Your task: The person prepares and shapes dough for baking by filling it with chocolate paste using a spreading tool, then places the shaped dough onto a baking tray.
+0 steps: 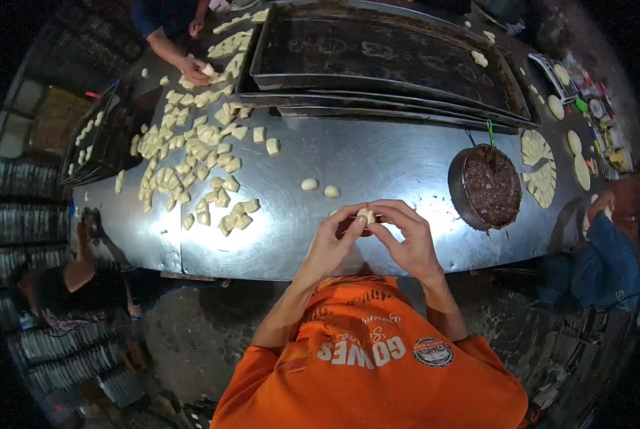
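Observation:
My left hand (332,237) and my right hand (411,242) meet above the near side of the metal table. Between their fingertips they pinch a small pale piece of dough (366,214). Just beyond my left hand, two smooth dough balls (310,184) (332,191) rest on the table. To the right of my right hand stands a round pan (464,196) with thick dark brown filling (493,189) in it. A tool with a green handle (490,131) sticks up from the filling.
Many cut dough pieces (205,154) cover the table's left part. Stacked black baking trays (377,50) lie at the back, with flattened dough (539,168) right of the pan. A co-worker's hand (195,70) handles dough at the back left; other people stand at both sides.

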Demonstrator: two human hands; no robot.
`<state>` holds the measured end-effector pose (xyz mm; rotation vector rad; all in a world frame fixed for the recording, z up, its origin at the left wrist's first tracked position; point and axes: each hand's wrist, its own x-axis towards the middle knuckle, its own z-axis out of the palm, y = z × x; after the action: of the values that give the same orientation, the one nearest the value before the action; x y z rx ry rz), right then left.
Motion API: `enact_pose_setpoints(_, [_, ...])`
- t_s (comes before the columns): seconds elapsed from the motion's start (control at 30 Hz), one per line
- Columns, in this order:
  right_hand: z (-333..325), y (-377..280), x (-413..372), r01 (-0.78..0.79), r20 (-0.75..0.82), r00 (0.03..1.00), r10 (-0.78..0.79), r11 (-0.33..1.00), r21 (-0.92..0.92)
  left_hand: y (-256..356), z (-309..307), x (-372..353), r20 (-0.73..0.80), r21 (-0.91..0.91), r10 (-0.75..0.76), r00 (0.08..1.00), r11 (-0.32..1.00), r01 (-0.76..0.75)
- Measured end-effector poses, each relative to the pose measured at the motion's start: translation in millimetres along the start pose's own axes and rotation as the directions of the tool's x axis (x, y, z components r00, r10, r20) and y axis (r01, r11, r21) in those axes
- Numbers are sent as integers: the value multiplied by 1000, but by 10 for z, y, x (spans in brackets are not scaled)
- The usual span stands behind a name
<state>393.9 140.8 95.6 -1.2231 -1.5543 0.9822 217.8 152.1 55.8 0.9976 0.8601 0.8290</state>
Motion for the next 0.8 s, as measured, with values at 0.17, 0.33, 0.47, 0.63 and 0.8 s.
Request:
enact_pose_setpoints(0.17, [-36, 83, 42, 36, -61, 997, -45, 989, -142, -46, 66, -29, -110, 111, 164, 980, 982, -152])
enact_pose_setpoints(0.33, [32, 86, -6, -59, -29, 998, 54, 981, -187, -26, 160, 20, -131, 149, 289, 948, 951, -270])
enact_pose_setpoints(0.47, [29, 72, 2, -10, -18, 1000, 8, 996, -84, -240, 79, 94, -139, 65, 314, 939, 949, -307])
enact_pose_setpoints(0.63, [103, 702, 45, 92, -64, 989, -132, 896, -435, -105, 59, 95, -203, 161, 282, 938, 954, -252])
enact_pose_setpoints(0.8, [297, 1645, -515, -191, -2, 979, 203, 918, -347, 4, -223, -16, -340, 280, 367, 866, 918, -279])
